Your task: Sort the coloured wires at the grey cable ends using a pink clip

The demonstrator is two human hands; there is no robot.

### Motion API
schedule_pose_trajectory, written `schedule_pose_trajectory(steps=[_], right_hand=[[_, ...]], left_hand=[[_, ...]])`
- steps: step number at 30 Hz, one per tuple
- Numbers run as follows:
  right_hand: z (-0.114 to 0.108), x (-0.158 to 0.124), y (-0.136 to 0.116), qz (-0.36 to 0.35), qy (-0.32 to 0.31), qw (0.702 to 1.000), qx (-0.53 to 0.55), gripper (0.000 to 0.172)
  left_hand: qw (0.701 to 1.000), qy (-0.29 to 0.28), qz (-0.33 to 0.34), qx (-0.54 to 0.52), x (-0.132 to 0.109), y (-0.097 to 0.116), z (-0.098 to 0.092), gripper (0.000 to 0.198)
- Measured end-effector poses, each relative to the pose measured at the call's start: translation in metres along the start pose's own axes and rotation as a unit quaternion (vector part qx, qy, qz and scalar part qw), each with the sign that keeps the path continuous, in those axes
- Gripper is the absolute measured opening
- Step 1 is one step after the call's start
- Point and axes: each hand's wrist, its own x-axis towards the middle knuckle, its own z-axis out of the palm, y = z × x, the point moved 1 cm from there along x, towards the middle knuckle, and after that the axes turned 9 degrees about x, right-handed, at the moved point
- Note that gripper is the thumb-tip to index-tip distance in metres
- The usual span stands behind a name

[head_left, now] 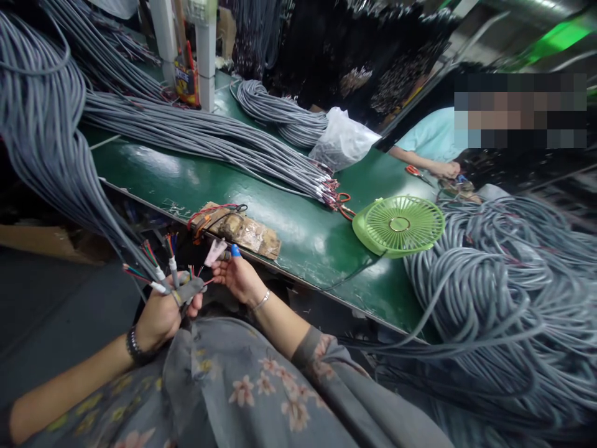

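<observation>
My left hand is closed around several grey cables. Their stripped ends fan out above my fist as thin coloured wires, with white bands below them. Beside it, my right hand has its fingers curled and a blue cover on one digit. A pale pinkish piece shows at those fingers; what they grip is not clear. One thin red wire spans the small gap between my hands. Just beyond, a worn brown board with red and black leads lies at the bench edge.
Long grey cable bundles lie across the green bench. A green fan stands to the right, beside a large heap of coiled cable. A plastic bag lies behind. A co-worker's hand is across the bench near orange-handled scissors.
</observation>
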Motion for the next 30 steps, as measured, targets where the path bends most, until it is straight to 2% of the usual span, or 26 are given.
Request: schedule_pose_trajectory(steps=[6,10,15,20,30], right_hand=[[0.009,0.004,-0.001,-0.048,-0.076,0.996,-0.030,0.055],[0.009,0.003,0.000,-0.030,-0.068,0.997,-0.023,0.056],[0.003,-0.001,0.003,0.006,-0.102,0.994,-0.046,0.054],[-0.004,-0.006,0.000,0.038,-0.132,0.988,-0.070,0.057],[-0.007,-0.004,0.007,0.032,-0.155,0.984,-0.083,0.047]], left_hand=[[1.000,0.012,0.008,-0.018,0.007,-0.003,0.003,0.049],[1.000,0.016,0.006,-0.022,0.008,-0.002,0.003,0.047],[1.000,0.022,-0.003,-0.022,0.006,0.000,0.004,0.047],[0.999,-0.007,-0.024,0.021,0.004,-0.002,0.003,0.051],[0.998,-0.038,-0.017,0.051,0.002,-0.005,-0.001,0.055]])
